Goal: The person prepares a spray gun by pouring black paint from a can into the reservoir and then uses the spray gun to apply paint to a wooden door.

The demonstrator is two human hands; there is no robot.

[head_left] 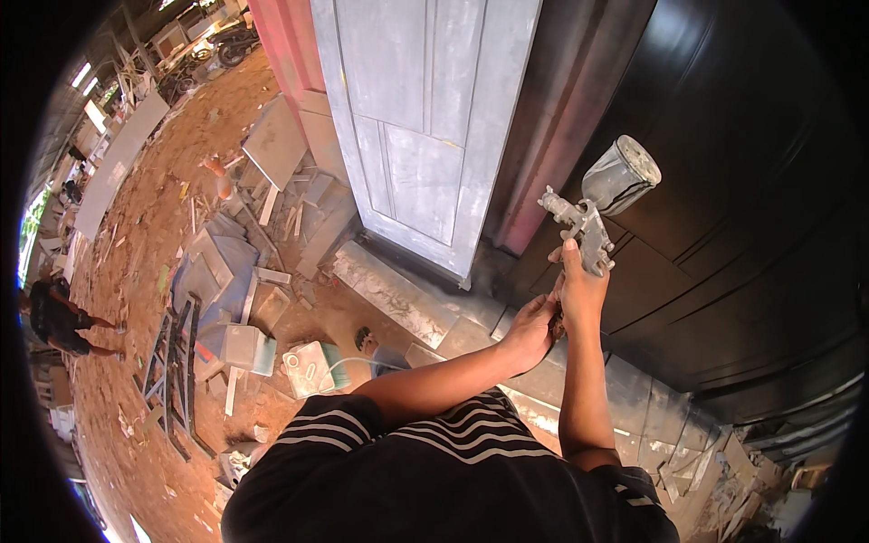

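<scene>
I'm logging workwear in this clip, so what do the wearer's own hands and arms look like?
The left hand and right hand are both bare, without gloves. The forearms are uncovered too. The short left sleeve is black with several pale stripes; the right sleeve, also black, shows a few pale marks.

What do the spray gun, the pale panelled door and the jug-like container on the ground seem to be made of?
Spray gun: probably metal, dull silver-grey; its rounded cup has a metallic look, with dark streaks.
Pale panelled door: perhaps wood or board, with a patchy whitish coat; grooves show, but the coat hides any grain.
Jug-like container: likely moulded plastic, off-white, judging by its rounded corners.
</scene>
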